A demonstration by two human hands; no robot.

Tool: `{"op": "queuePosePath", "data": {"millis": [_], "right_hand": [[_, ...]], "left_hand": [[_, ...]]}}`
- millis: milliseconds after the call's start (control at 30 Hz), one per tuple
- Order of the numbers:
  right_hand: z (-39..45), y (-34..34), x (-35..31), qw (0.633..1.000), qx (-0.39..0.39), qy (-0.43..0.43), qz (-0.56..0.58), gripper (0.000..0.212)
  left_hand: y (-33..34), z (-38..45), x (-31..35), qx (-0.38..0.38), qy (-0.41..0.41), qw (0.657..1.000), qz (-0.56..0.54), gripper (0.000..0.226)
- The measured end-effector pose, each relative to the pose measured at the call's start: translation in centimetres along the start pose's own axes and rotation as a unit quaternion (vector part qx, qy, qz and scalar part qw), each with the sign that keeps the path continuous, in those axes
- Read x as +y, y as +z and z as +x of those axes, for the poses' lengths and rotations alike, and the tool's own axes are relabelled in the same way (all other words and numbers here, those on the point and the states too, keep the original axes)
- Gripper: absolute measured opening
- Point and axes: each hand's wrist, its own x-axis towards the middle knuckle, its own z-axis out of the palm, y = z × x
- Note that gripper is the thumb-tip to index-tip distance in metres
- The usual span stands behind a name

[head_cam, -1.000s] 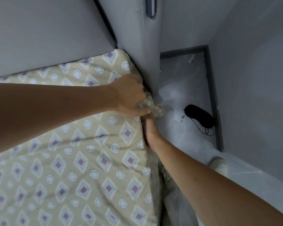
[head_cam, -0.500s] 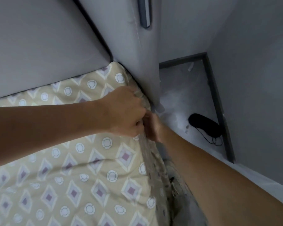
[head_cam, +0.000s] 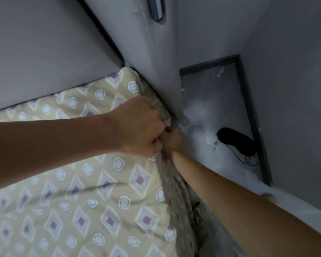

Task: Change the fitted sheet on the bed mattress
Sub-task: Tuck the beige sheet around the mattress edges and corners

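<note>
Fitted sheet (head_cam: pixel 78 193), beige with diamond and circle print, covers the mattress top across the left and near part of the view, up to the far right corner by the grey headboard (head_cam: pixel 44 43). Sheet edge hangs down the right side of the mattress, bunched and wrinkled. Left hand (head_cam: pixel 139 128) sits on the mattress corner, grip curled tight round a gather of sheet fabric at the edge. Right hand (head_cam: pixel 172 143) is just beside it, touching it, lower along the mattress side; its fingers are mostly hidden behind the left hand and the sheet, so cannot tell if its grip is pinching fabric. Both forearms bare. Grey upholstered panel (head_cam: pixel 156 62) stands right against the corner. Further right, grey floor (head_cam: pixel 211 101) with dark skirting. Black sleep mask (head_cam: pixel 235 141) with thin cord lies on the floor, well apart from the bed.
</note>
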Motion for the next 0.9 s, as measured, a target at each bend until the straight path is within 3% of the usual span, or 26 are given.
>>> {"op": "queuePosePath", "data": {"millis": [33, 100, 167, 300, 367, 467, 533, 600, 667, 733, 767, 900], "right_hand": [[0.1, 0.0, 0.1, 0.997, 0.062, -0.04, -0.019, 0.017], [0.1, -0.5, -1.0, 0.993, 0.049, -0.048, 0.098, 0.02], [-0.1, -0.4, -2.3, 0.98, -0.022, -0.024, 0.197, 0.031], [0.1, -1.4, -4.0, 0.93, -0.177, 0.052, 0.317, 0.034], [1.8, -2.4, -4.2, 0.894, -0.236, 0.092, 0.368, 0.052], [2.7, -3.0, -5.1, 0.878, -0.283, 0.137, 0.36, 0.066], [3.0, -2.6, -5.4, 0.897, -0.276, 0.141, 0.316, 0.054], [2.5, -2.2, -5.2, 0.953, -0.231, 0.054, 0.189, 0.029], [1.8, -1.2, -3.6, 0.996, -0.075, -0.026, 0.051, 0.019], [1.4, -0.4, -1.6, 0.994, 0.014, -0.06, 0.094, 0.005], [1.3, -0.3, -0.9, 0.991, 0.007, -0.07, 0.114, 0.007], [1.0, -0.9, -1.9, 0.988, -0.041, -0.048, 0.14, 0.048]], "left_hand": [[0.1, -0.1, 0.0, -0.011, -0.001, 1.0, 0.002, 0.035], [0.2, -0.3, 0.3, -0.014, -0.004, 1.0, -0.005, 0.035], [0.3, -0.3, 0.3, -0.012, -0.007, 1.0, -0.019, 0.035], [0.3, -0.5, 0.0, 0.043, 0.001, 0.998, -0.036, 0.036], [0.4, -0.5, 0.0, 0.065, 0.013, 0.998, -0.015, 0.035], [0.3, -0.4, 0.0, 0.059, 0.021, 0.998, -0.003, 0.034], [0.4, -0.2, -0.1, 0.063, 0.03, 0.998, -0.004, 0.034], [0.4, -0.2, -0.2, 0.062, 0.035, 0.997, -0.015, 0.035], [0.6, -0.2, -0.2, 0.061, 0.034, 0.997, -0.025, 0.039], [0.5, -0.2, -0.2, 0.082, 0.03, 0.996, -0.022, 0.046], [0.4, -0.2, -0.1, 0.09, 0.03, 0.995, -0.024, 0.047], [0.6, -0.3, 0.0, 0.094, 0.028, 0.995, -0.016, 0.045]]}}
